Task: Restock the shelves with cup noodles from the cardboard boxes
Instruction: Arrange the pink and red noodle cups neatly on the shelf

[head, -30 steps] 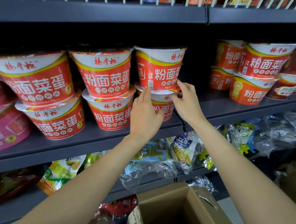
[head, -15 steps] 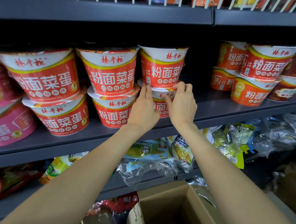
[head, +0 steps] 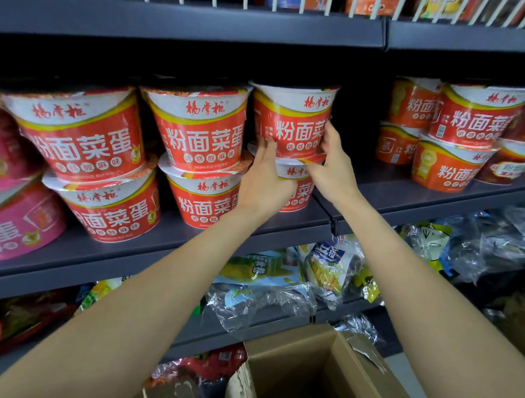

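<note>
Red and white cup noodles stand two high on the dark grey shelf (head: 284, 230). My left hand (head: 263, 180) and my right hand (head: 333, 163) grip the base of the top cup (head: 292, 121) of the third stack from either side. That cup rests on a lower cup (head: 295, 182), mostly hidden behind my hands. To the left stand two more red stacks (head: 198, 131), (head: 85, 134). An open cardboard box (head: 322, 372) sits below, at the bottom of the view; its inside is not visible.
Pink cups (head: 8, 216) stand at the far left. More red and darker cups (head: 472, 124) fill the right shelf section, with a gap between them and my stack. Snack bags in clear plastic (head: 281, 279) crowd the shelf below. A wire rack shelf (head: 265, 1) runs above.
Both hands have risen from the lower cup's rim and closed around the base of the top cup. The view has moved closer to the shelf.
</note>
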